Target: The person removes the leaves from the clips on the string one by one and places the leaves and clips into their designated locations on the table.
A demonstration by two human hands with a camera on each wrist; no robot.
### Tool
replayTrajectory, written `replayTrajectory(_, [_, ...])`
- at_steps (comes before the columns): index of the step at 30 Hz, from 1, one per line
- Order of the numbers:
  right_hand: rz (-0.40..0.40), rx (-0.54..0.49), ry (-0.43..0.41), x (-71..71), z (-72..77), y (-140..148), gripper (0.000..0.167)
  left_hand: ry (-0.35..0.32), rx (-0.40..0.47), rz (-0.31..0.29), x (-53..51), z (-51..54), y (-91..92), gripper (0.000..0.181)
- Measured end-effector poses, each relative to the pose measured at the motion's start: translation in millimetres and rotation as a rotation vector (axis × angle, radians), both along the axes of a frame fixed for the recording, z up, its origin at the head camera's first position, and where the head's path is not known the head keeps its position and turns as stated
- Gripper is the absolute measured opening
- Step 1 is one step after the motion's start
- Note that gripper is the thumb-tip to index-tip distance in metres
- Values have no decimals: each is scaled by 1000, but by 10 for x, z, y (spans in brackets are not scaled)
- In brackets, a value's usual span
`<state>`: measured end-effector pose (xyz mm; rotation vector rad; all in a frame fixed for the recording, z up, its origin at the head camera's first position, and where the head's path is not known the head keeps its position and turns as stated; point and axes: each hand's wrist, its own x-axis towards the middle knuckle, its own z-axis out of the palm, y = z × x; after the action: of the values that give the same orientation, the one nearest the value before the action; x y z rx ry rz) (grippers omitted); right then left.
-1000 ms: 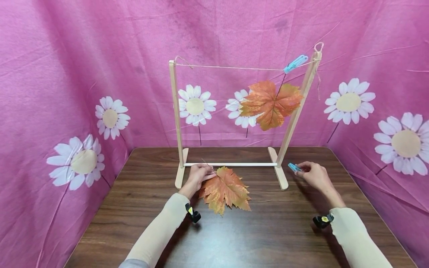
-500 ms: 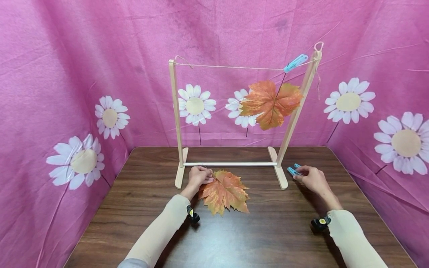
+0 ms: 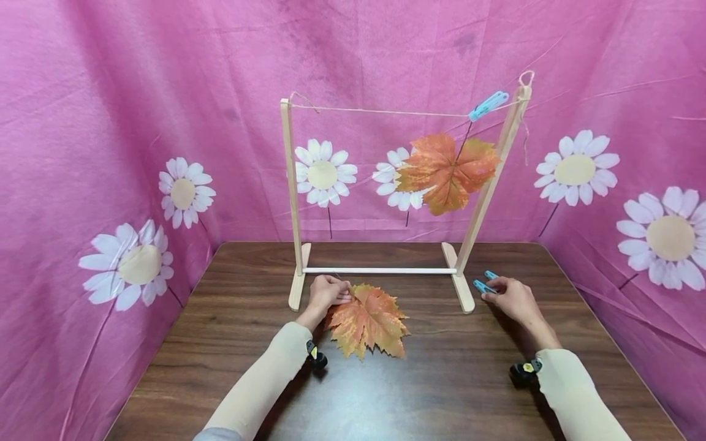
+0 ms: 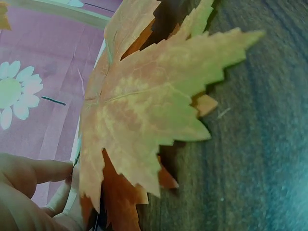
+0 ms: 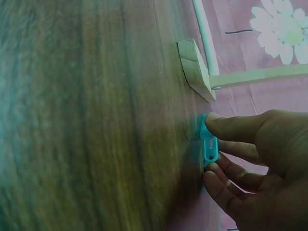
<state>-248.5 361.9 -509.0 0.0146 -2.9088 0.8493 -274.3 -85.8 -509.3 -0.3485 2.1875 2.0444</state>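
Head view: one maple leaf hangs upper right; left hand pinches an unhung leaf, right hand a clothespin.

Jagged orange leaf, yellow-green tips, more orange leaf beneath, spread face-up over table. Blue plastic clothespin, partly hidden, just right of stand.

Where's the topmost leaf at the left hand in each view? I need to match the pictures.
Head: the leaf is just below centre, right of the left hand.
Left wrist: it fills the upper middle, with the hand at lower left.
Right wrist: not in it; the right hand and a blue clip show instead.
Shared landmark: the pink daisy backdrop, at left in left wrist, at right in right wrist.
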Motion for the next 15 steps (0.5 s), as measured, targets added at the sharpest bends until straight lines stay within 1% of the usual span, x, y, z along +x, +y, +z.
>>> replayTrajectory(8, [-7, 5, 6, -5, -2, 1, 36, -17, 37, 8, 19, 30, 3, 11])
replayTrajectory(15, [-11, 2, -3, 6, 5, -20, 37, -5, 54, 2, 14, -2, -24, 13])
